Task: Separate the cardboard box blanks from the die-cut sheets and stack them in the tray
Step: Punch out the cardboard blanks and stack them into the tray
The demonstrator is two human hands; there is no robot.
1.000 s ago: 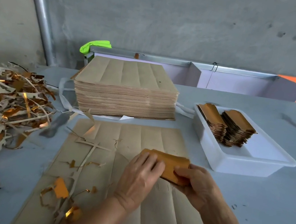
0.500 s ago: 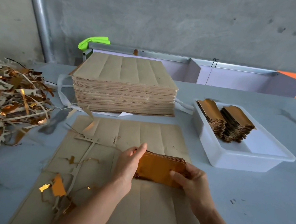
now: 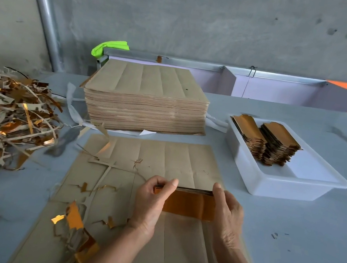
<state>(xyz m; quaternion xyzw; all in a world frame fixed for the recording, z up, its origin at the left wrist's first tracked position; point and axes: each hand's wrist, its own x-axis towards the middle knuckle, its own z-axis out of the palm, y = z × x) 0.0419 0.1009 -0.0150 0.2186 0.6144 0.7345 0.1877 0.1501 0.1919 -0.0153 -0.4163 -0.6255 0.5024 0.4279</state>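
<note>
On the grey-blue table [image 3: 285,249], near its front edge, a small bundle of gold-orange blanks [image 3: 188,203] stands on its long edge atop a flat brown die-cut sheet [image 3: 164,159]. Both hands grasp that bundle: the left hand [image 3: 152,200] pinches its left end between thumb and curled fingers, and the right hand [image 3: 227,209] clasps its right end, thumb on top. The bundle's glossy foil face looks toward the camera, and its upper edge shows thin, dark layered card.

To the right, well apart from the hands, sits a white translucent plastic tray [image 3: 283,186], rectangular with a rolled rim. Two stacks of blanks [image 3: 266,138] stand side by side at its far end, their edges notched and their top faces gold.

Behind the flat sheet rises a tall, squared pile of uncut sheets [image 3: 147,102], matte kraft brown with lengthwise score lines. A heap of torn offcuts [image 3: 5,117], brown strips mixed with shiny gold foil, spreads across the table's left side, and smaller scraps [image 3: 75,218] litter the sheet just left of the left forearm. A bright green cloth [image 3: 109,46] lies on a metal rail against the concrete wall [image 3: 207,19]. No writing or label can be read anywhere.
</note>
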